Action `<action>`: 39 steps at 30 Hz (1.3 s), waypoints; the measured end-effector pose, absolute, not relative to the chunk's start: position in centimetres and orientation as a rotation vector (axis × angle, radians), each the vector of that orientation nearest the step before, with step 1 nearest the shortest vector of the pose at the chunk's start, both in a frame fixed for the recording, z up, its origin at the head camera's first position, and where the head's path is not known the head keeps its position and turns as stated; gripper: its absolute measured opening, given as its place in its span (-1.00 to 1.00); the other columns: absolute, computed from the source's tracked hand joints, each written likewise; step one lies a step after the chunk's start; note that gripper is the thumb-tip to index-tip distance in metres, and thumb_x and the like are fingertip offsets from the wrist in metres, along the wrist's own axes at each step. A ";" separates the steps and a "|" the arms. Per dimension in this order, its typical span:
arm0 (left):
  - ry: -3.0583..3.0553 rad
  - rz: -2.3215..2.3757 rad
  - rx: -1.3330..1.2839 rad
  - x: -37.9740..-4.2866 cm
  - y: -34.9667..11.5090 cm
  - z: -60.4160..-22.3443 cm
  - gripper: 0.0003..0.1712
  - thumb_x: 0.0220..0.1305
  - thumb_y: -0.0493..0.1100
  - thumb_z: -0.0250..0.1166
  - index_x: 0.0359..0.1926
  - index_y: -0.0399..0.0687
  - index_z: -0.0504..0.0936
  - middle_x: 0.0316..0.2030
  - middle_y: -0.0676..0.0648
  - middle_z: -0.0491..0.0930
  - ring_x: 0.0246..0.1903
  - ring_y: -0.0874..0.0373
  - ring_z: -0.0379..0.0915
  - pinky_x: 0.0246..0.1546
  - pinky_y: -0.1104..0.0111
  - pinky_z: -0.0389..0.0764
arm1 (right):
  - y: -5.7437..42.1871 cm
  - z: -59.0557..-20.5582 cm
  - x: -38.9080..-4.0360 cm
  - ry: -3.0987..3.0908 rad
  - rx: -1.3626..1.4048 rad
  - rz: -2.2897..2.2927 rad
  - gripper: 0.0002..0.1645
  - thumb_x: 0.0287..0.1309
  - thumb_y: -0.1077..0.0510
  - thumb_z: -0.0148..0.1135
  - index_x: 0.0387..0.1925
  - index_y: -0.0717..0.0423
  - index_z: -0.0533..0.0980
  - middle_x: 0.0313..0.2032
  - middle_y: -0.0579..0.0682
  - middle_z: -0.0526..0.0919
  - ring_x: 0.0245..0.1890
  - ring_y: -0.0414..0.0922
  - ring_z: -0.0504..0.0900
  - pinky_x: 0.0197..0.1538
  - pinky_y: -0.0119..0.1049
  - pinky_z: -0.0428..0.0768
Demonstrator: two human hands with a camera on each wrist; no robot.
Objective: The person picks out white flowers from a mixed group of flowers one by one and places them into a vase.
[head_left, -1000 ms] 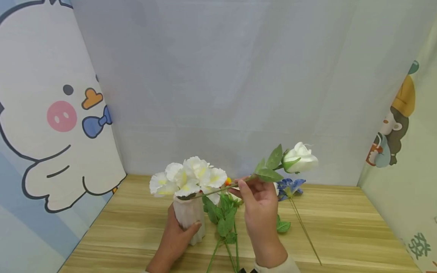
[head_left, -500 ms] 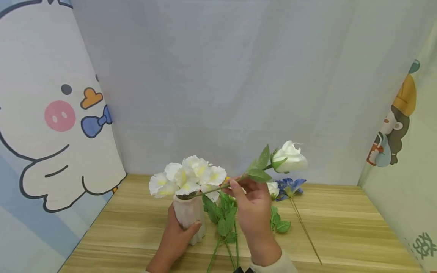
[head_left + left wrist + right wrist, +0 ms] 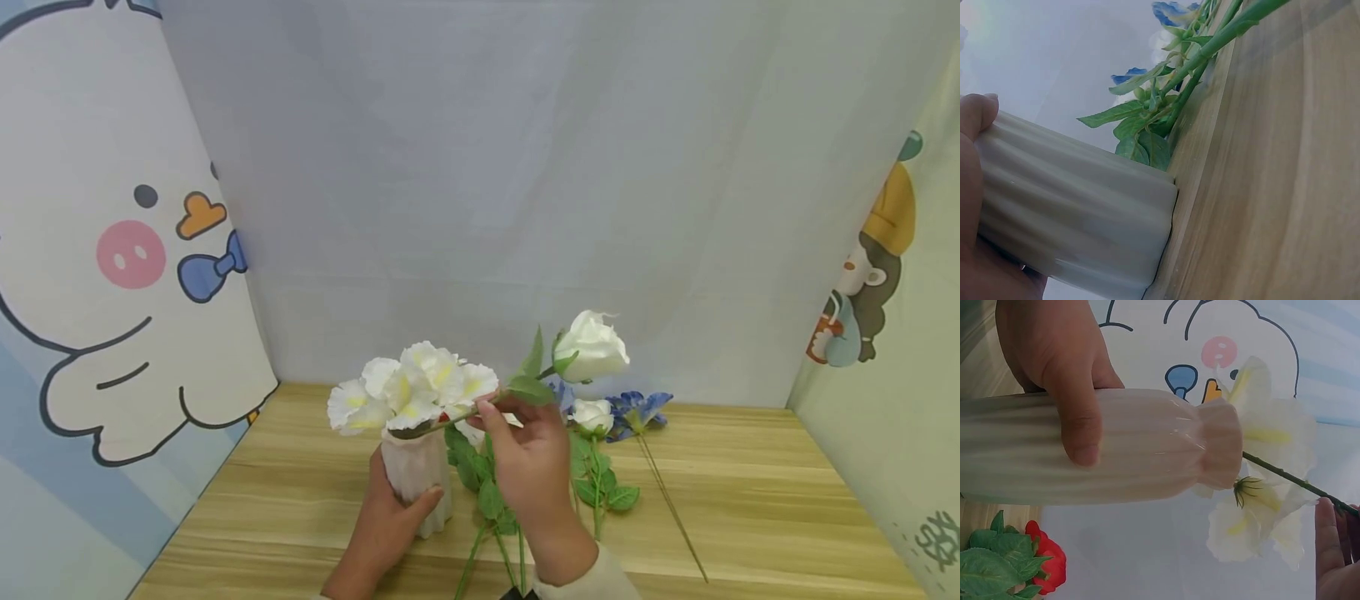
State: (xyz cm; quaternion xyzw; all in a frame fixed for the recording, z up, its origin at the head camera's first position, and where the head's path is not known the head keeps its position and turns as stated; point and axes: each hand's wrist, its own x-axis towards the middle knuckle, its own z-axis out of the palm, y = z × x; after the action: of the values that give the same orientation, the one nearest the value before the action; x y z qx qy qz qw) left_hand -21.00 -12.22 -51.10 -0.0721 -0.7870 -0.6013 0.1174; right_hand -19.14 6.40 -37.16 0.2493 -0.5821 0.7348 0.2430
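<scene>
A white ribbed vase (image 3: pixel 420 479) stands on the table, gripped round its side by my left hand (image 3: pixel 390 521). White flowers with yellow centres (image 3: pixel 412 387) fan out over its mouth. My right hand (image 3: pixel 528 467) pinches the stem of a white rose (image 3: pixel 591 348) just below its leaves, and the bloom leans up to the right. In the right wrist view the rose's stem (image 3: pixel 1291 478) runs into the vase mouth; its lower end is hidden inside. The left wrist view shows the vase's base (image 3: pixel 1147 237) on the wood.
On the table (image 3: pixel 765 500) right of the vase lie green stems with leaves (image 3: pixel 487 500), a smaller white rose (image 3: pixel 592 417) and a blue flower (image 3: pixel 637 412) on a thin stem. A red flower (image 3: pixel 1050 565) shows in the right wrist view. A grey curtain (image 3: pixel 510 208) hangs behind.
My right hand has moved left toward the vase, and the rose's bloom has shifted left with it as more stem enters the mouth. My left hand and the vase have stayed put.
</scene>
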 end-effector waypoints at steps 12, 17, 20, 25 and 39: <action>-2.330 -1.797 -0.231 -19.7 -11.8 -48.5 0.02 0.06 -0.14 0.43 0.36 -0.04 -0.08 0.09 -0.17 0.31 -0.01 0.01 0.37 -0.02 0.08 0.38 | 4.7 -36.1 -18.2 -1.692 0.655 1.965 -0.80 0.17 0.48 0.09 -0.15 0.42 0.35 -0.28 0.30 0.50 -0.25 0.21 0.55 -0.18 -0.12 0.60; -2.347 -1.803 -0.214 -19.4 -11.7 -47.7 0.02 0.07 -0.14 0.42 0.36 -0.04 -0.10 0.09 -0.18 0.32 0.00 0.01 0.37 -0.01 0.10 0.38 | 4.2 -36.2 -18.2 -1.741 0.612 1.977 -0.83 0.19 0.43 0.12 -0.18 0.38 0.37 -0.24 0.24 0.49 -0.25 0.18 0.57 -0.17 -0.16 0.60; -2.347 -1.812 -0.207 -19.5 -11.7 -47.8 0.01 0.07 -0.15 0.42 0.35 -0.04 -0.09 0.09 -0.18 0.32 -0.01 0.02 0.37 -0.02 0.11 0.38 | 3.9 -36.5 -18.3 -1.776 0.568 1.984 -0.84 0.18 0.38 0.16 -0.20 0.34 0.41 -0.23 0.21 0.51 -0.23 0.17 0.59 -0.14 -0.18 0.59; -2.338 -1.805 -0.201 -19.5 -11.6 -47.8 0.01 0.04 -0.17 0.43 0.34 -0.06 -0.07 0.09 -0.19 0.33 0.00 0.01 0.38 -0.01 0.10 0.38 | 3.3 -36.9 -18.5 -1.791 0.528 1.975 -0.84 0.16 0.38 0.19 -0.21 0.33 0.43 -0.27 0.22 0.58 -0.24 0.16 0.61 -0.13 -0.19 0.59; -2.322 -1.779 -0.225 -19.6 -11.7 -48.1 0.06 0.02 -0.13 0.46 0.35 -0.09 -0.08 0.07 -0.18 0.35 -0.05 0.04 0.41 -0.04 0.13 0.42 | 2.3 -40.3 -20.8 -1.944 0.473 1.673 -0.87 0.12 0.12 0.31 -0.32 -0.01 0.50 -0.34 -0.22 0.58 -0.30 -0.19 0.52 -0.18 -0.14 0.48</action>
State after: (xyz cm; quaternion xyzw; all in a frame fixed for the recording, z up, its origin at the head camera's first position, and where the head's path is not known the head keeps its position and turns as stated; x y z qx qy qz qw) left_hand -19.57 -11.74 -48.10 -0.0763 -0.7872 -0.6031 0.1038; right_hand -20.80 2.33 -40.27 0.1751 -0.7189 0.6189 0.2637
